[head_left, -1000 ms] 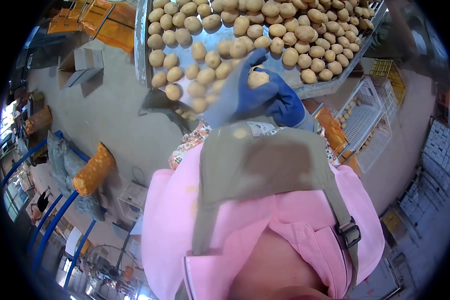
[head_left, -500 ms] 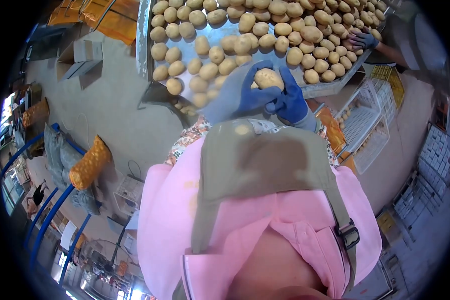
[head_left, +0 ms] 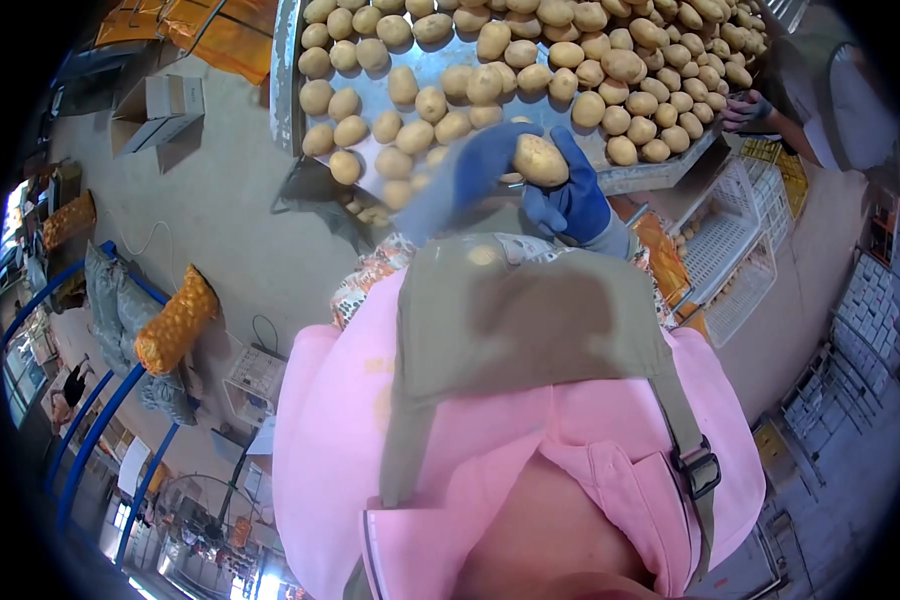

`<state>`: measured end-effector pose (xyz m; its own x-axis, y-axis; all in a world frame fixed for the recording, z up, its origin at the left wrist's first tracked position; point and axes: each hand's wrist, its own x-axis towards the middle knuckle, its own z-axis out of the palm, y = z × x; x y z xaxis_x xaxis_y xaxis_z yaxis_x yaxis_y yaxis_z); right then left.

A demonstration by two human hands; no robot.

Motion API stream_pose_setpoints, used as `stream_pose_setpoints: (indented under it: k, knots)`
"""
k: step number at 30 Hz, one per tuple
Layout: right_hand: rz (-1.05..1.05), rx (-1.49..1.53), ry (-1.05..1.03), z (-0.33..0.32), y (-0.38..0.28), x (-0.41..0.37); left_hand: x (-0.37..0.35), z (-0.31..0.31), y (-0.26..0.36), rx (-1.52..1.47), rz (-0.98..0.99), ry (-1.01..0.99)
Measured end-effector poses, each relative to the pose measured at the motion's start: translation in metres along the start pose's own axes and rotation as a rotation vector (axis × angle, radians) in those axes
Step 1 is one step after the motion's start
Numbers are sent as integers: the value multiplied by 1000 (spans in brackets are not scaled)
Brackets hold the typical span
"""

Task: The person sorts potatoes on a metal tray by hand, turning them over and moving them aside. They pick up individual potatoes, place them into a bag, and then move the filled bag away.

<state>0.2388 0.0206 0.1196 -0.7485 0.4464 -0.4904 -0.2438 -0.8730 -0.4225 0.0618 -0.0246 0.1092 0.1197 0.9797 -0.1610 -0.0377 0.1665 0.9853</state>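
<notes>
Potatoes (head_left: 610, 65) by the dozen, too many to count, lie loose on the metal counter (head_left: 650, 177). One single potato (head_left: 541, 160) is held up just above the counter's near edge, between two blue-gloved hands. The right hand (head_left: 573, 203) is curled around it from below. The left hand (head_left: 478, 172), blurred, closes on its other side. One co-worker's hand (head_left: 746, 110) rests at the counter's far corner. Two white crates (head_left: 722, 235) stand to the right. Two filled orange net sacks (head_left: 175, 320) and one cardboard box (head_left: 160, 105) are on the floor.

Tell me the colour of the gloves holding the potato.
Blue, on the left hand and right hand clasping the potato; best seen in the head view.
</notes>
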Motion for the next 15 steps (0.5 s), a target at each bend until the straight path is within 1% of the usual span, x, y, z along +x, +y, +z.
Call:
stream_pose_setpoints:
  k: [1,2,3,5,7,8,9,10,11,12,13,14,15]
  knots:
    - [0,0,-1,4,-2,0,-2,4,15,1,0,0]
    - [30,-47,80,7,-4,0,-2,9,41,-84,-138,10]
    - [62,-94,161,9,-5,0,-2,11,55,-170,-276,21]
    - [72,-84,142,5,-4,0,-1,9,48,-200,-265,8]
    - [81,-72,124,-1,0,1,-1,8,37,-551,-322,29]
    - [62,-82,97,-3,4,2,1,6,18,-551,-322,29]
    - [42,-93,70,-3,6,4,4,4,-11,-299,-81,31]
    - [42,-93,70,6,5,3,6,3,-15,-46,157,32]
    - [-112,-328,105,17,3,0,3,4,-19,-46,157,33]
    - [-268,-562,139,23,2,-1,-2,6,-6,-246,-44,63]
    - [-267,-562,138,21,1,0,-4,6,1,-446,-247,93]
    - [-129,-417,139,18,0,1,-4,4,1,-446,-248,94]
    - [7,-272,140,16,-1,2,-5,1,1,-204,-37,56]
